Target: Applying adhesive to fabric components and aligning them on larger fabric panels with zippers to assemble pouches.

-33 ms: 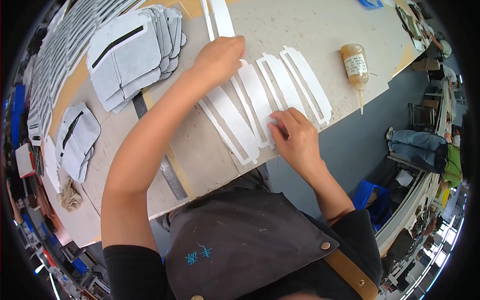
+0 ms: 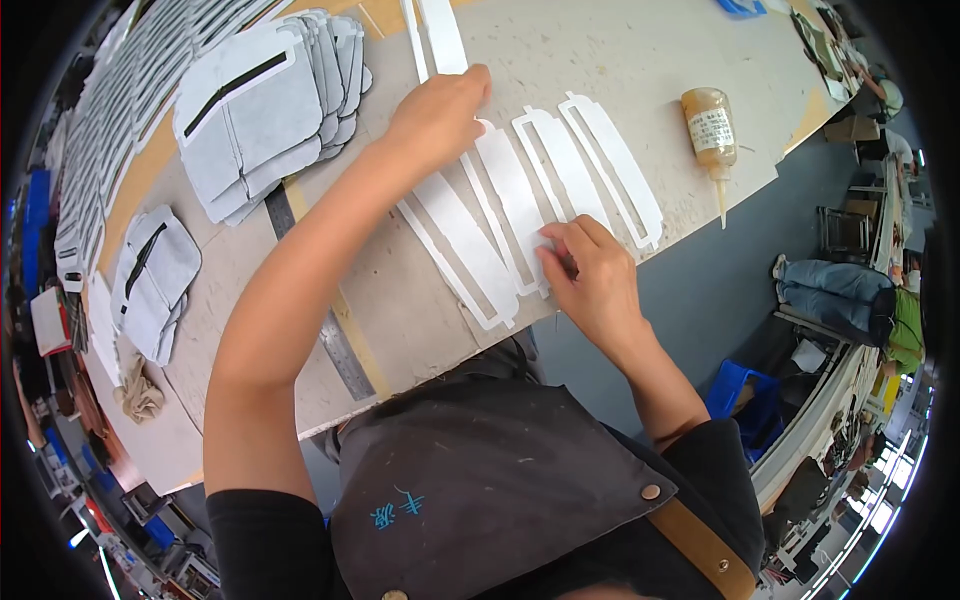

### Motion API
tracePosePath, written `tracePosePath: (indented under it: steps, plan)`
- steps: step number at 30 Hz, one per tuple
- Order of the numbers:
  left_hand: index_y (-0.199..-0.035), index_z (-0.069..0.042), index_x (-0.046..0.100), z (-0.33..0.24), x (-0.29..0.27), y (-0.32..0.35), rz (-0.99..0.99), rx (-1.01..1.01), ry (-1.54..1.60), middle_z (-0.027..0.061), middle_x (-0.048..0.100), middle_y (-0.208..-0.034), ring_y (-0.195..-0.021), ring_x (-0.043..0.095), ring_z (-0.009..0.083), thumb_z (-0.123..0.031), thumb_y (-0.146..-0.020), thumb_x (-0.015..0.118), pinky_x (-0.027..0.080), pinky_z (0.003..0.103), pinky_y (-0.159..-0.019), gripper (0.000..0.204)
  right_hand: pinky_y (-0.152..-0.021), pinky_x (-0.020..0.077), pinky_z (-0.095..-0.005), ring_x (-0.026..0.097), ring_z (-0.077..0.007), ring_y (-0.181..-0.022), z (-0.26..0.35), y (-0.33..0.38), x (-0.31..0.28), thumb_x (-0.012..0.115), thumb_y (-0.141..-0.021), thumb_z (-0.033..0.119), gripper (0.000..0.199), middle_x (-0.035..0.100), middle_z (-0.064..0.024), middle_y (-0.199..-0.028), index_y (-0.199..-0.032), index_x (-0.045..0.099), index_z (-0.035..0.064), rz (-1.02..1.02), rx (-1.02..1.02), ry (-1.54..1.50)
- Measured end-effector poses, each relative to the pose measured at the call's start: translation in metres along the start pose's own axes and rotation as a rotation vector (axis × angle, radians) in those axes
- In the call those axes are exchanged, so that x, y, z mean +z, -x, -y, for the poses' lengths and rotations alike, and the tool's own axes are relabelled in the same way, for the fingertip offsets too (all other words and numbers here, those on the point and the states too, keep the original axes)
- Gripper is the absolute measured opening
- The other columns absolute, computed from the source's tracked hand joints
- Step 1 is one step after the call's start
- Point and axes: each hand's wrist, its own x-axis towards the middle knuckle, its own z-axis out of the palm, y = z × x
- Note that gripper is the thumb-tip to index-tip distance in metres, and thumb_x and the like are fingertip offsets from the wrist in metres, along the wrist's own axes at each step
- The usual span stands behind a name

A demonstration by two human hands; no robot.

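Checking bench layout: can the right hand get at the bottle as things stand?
Likely yes: the right hand is on the bottle's side, and only a flat white strip seems to lie between it and the bottle; nothing upright blocks the way.

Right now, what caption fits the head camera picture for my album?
Left hand and right hand at white slotted strips, grey stacks on the left, bottle on the right.

1. Place was a workshop.
2. Surface (image 2: 640, 60) carried white cut-out strips (image 2: 515, 185) along its near edge, stacked grey pieces (image 2: 270, 120) toward its left, nozzle bottle (image 2: 711, 130) by its right.
3. Beyond the right edge: co-worker (image 2: 835, 292) at cluttered bench (image 2: 800, 425), blue bin (image 2: 728, 385) sat nearby.
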Motion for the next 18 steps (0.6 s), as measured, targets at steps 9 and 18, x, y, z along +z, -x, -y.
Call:
tracePosePath:
  steps: [9, 18]
  plan:
    - [-0.090, -0.002, 0.062, 0.016, -0.033, 0.061, 0.103, 0.003, -0.115, 0.0130, 0.060, -0.084, -0.079, 0.059, 0.0285, -0.009, -0.076, 0.072, 0.048, 0.039, -0.075, 0.018, -0.073, 0.0526, -0.0378, 0.064, -0.0321, -0.086, -0.033, -0.023, -0.028, 0.070, -0.079, 0.001, 0.015, 0.063, -0.0138, -0.095, -0.094, 0.067, 0.0016, -0.159, -0.031, 0.007]
    - [-0.089, 0.001, 0.064, 0.010, -0.030, 0.052, 0.177, -0.030, -0.102, 0.0127, 0.061, -0.083, -0.082, 0.060, 0.0283, -0.006, -0.077, 0.071, 0.048, 0.038, -0.076, 0.016, -0.072, 0.0517, -0.0369, 0.060, -0.0297, -0.088, -0.016, -0.018, -0.006, 0.073, -0.074, 0.002, 0.020, 0.062, -0.0111, -0.098, -0.094, 0.068, 0.0031, -0.076, -0.214, -0.065]
